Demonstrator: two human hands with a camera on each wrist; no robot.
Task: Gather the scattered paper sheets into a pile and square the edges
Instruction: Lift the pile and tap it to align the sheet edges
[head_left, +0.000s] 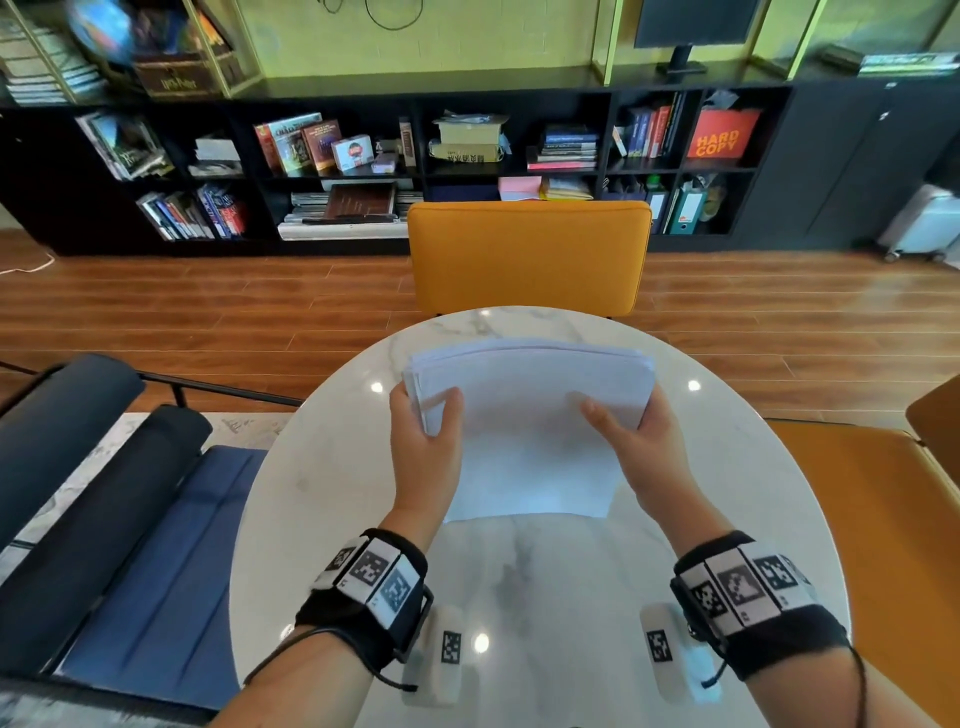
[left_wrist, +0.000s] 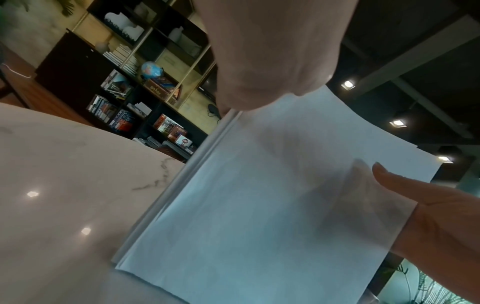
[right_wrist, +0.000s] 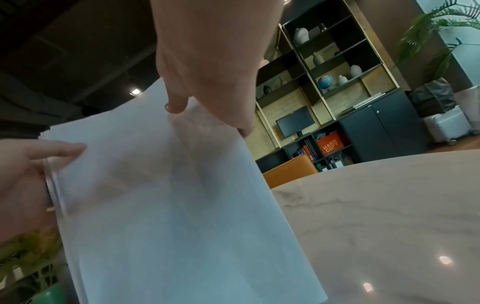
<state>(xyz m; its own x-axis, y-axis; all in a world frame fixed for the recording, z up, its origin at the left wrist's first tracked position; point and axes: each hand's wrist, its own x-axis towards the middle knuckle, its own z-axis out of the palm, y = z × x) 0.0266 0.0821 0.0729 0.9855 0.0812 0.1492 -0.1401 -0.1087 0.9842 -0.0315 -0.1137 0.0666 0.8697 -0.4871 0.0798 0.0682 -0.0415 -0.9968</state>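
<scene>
A stack of white paper sheets (head_left: 530, 415) stands tilted on its lower edge on the round marble table (head_left: 322, 467), held upright between both hands. My left hand (head_left: 426, 421) grips the stack's left side, thumb on the near face and fingers behind. My right hand (head_left: 631, 426) grips the right side the same way. In the left wrist view the paper stack (left_wrist: 259, 205) shows slightly staggered left edges, with the right hand's thumb (left_wrist: 394, 181) on it. In the right wrist view the sheets (right_wrist: 168, 205) bow a little under my right hand (right_wrist: 207, 82).
A mustard chair (head_left: 530, 254) stands behind the table's far edge, and another orange seat (head_left: 883, 519) is at the right. A dark blue lounge chair (head_left: 130, 519) sits left. A black bookshelf (head_left: 363, 156) lines the back wall beyond the wood floor.
</scene>
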